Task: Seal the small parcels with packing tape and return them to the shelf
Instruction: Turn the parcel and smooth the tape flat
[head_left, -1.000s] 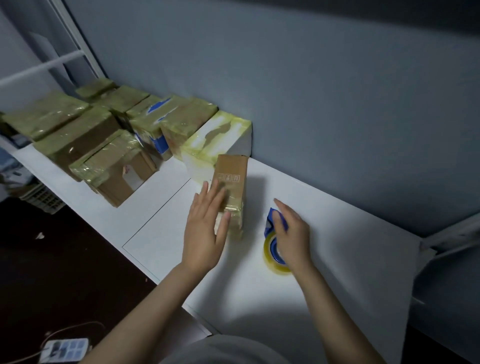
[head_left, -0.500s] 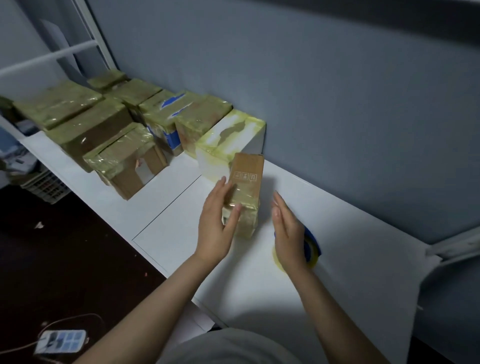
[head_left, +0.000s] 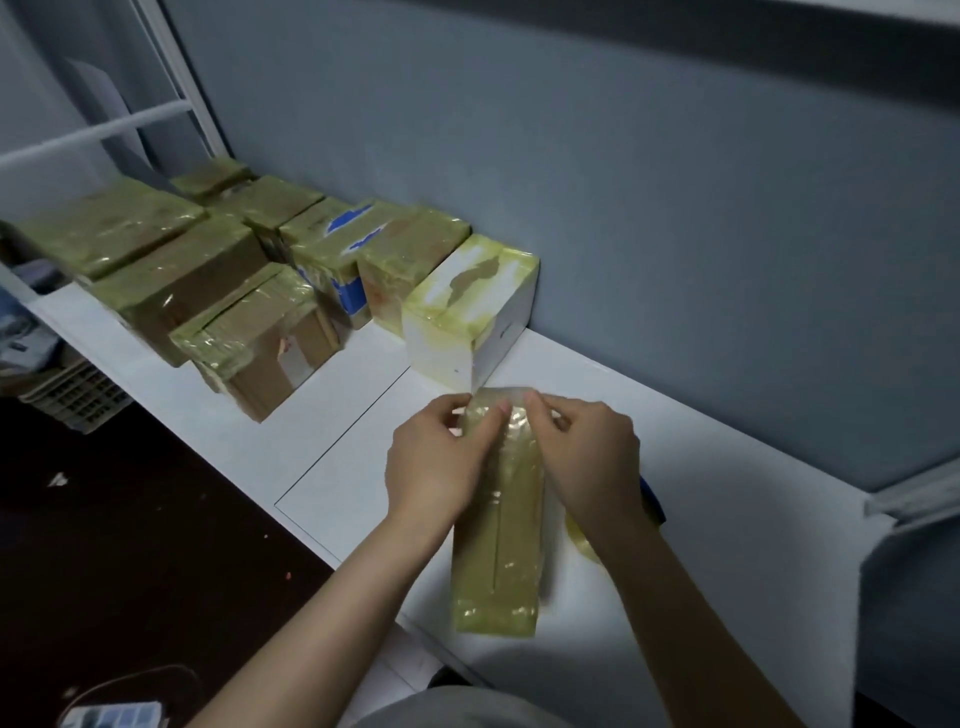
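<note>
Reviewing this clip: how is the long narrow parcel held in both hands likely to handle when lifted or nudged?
The narrow parcel is probably stiff: its edges look straight and box-like. Its glossy tape wrap may be somewhat slippery, though the left hand and right hand pinch its far end. Stood on end, so slim a shape would likely tip easily.

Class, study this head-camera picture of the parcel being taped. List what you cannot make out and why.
Tape roll: head view, mostly hidden behind the right hand and wrist.
Far end of the small parcel: head view, covered by fingers of the left hand and right hand.
Print on the white box: head view, too small to read.
Power strip: head view, cut by the bottom edge.
</note>
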